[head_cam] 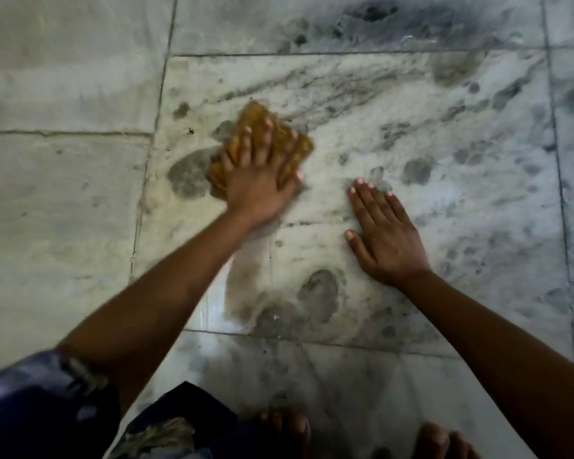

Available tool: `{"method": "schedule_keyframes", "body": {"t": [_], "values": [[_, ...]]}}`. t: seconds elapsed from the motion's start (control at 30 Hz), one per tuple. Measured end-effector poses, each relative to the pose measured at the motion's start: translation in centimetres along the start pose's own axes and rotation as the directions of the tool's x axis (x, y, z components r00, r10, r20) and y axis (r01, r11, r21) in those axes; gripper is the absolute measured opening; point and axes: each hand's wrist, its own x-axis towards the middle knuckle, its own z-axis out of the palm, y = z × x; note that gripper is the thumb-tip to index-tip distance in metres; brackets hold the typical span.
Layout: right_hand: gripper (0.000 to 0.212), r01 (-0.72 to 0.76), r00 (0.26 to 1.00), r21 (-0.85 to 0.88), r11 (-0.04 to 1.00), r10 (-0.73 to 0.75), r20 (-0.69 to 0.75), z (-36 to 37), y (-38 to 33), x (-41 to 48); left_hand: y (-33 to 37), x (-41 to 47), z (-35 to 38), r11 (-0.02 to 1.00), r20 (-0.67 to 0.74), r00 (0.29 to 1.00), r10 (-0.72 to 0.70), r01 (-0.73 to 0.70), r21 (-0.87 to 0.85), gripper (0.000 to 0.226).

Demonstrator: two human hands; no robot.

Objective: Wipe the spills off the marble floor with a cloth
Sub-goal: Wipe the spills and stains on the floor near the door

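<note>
One cloth [254,112], left of middle. Two grips: the left grip [262,180] and the right grip [385,236]. Two bare feet at the near edge: left foot [289,429], right foot [441,440]. One marble floor [63,200]; its dark blotches [188,175] are too many and too smeared to count.

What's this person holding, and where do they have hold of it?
Nothing is gripped. The left hand presses flat, fingers spread, on top of the cloth; the right hand lies flat on the bare floor.
</note>
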Motion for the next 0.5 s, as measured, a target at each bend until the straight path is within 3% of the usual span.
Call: {"method": "schedule_keyframes", "body": {"t": [0.1, 0.2, 0.33, 0.43, 0.5], "values": [[0.064, 0.007, 1.0, 0.007, 1.0, -0.006, -0.011, 0.0, 0.0, -0.1, 0.1, -10.0, 2.5, 0.971, -0.039, 0.971, 0.235, -0.234, 0.047, 0.06], [0.065, 0.004, 1.0, 0.008, 1.0, -0.004, -0.012, 0.1, 0.1, 0.0, -5.3, -16.1, 3.9, 0.95, -0.017, 0.951, 0.309, -0.308, 0.062, 0.055], [0.066, 0.0, 1.0, 0.005, 1.0, 0.0, -0.006, 0.1, -0.1, -0.1, -11.2, -10.3, 2.3, 0.993, -0.025, 0.997, 0.078, -0.076, 0.091, 0.06], [0.066, 0.002, 1.0, -0.006, 1.0, -0.002, 0.004, 0.0, -0.1, 0.0, -9.5, -2.3, 0.0, 0.989, -0.027, 0.99, -0.141, 0.14, -0.051, 0.062], [0.066, 0.002, 1.0, -0.006, 1.0, -0.002, 0.01, 0.0, -0.1, 0.0, -6.3, 0.8, -0.7, 0.983, 0.024, 0.985, -0.171, 0.173, -0.07, 0.063]]}}
